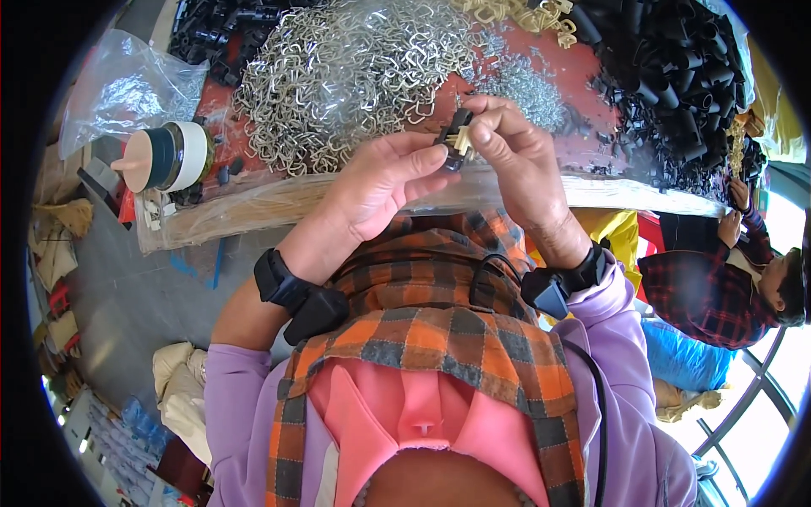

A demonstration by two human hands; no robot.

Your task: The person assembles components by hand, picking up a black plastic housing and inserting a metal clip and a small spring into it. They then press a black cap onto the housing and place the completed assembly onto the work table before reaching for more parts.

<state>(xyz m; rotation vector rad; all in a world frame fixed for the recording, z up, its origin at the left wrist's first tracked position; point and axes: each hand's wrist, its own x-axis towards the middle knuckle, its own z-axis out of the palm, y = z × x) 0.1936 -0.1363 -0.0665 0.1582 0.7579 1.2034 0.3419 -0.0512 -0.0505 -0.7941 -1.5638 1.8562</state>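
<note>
Small black plastic part with a pale clip (457, 138) pinched between both hands above the worktop (583, 148), left hand (384, 182) half-curled, thumb on it, right hand (517, 148) fingertips closed on its top, silver metal clips (338, 68) heaped behind

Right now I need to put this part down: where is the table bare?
Bare red table shows between the silver clip pile and the black tube heap, beyond the right hand. A smaller strip lies between the tape roll and the clips. Elsewhere it is crowded.
</note>
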